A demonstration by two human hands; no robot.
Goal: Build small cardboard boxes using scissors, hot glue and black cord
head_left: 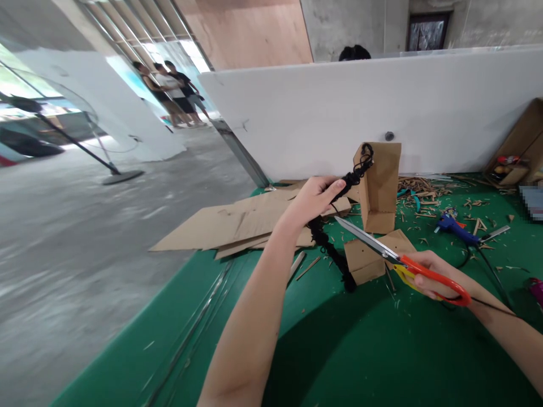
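My left hand [313,199] is closed around the middle of a black twisted cord [335,257]; the cord's upper end rises past the upright cardboard box [380,186] and its lower end hangs down to the green table [322,350]. My right hand [432,275] grips orange-and-yellow-handled scissors [382,249], whose blades point left toward the cord just below my left hand. A small cardboard box [365,259] lies under the blades.
Flat cardboard sheets [237,223] lie at the table's left edge. A blue glue gun [456,227], wood scraps [418,186] and a cardboard bin [515,150] sit at the right. A white partition [382,107] backs the table. People stand far left.
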